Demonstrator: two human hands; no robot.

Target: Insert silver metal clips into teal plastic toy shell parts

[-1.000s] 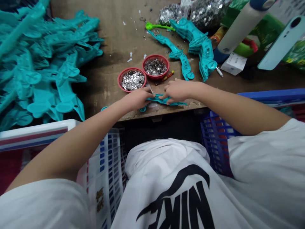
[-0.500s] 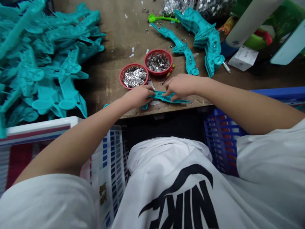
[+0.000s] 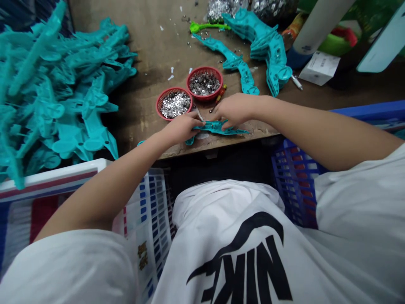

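A teal plastic part (image 3: 218,127) is being held flat at the near edge of the wooden table (image 3: 148,50), just in front of the person's body. Its left end is being gripped by the left hand (image 3: 182,126), with the fingers curled shut around it. Its middle is being pinched by the right hand (image 3: 232,110), fingertips down on the plastic (exact contact is being hidden by the knuckles). The hands are being held close together, nearly touching. Just beyond them silvery bits are being held in a left red basket (image 3: 174,103) and a right red basket (image 3: 204,82), a small red-and-yellow tool (image 3: 219,95) beside the latter. A heap of teal parts (image 3: 57,97) is lying at the left, a smaller stack (image 3: 265,46) far right. The lap is being flanked by a white crate (image 3: 47,177) and a blue crate (image 3: 294,177).
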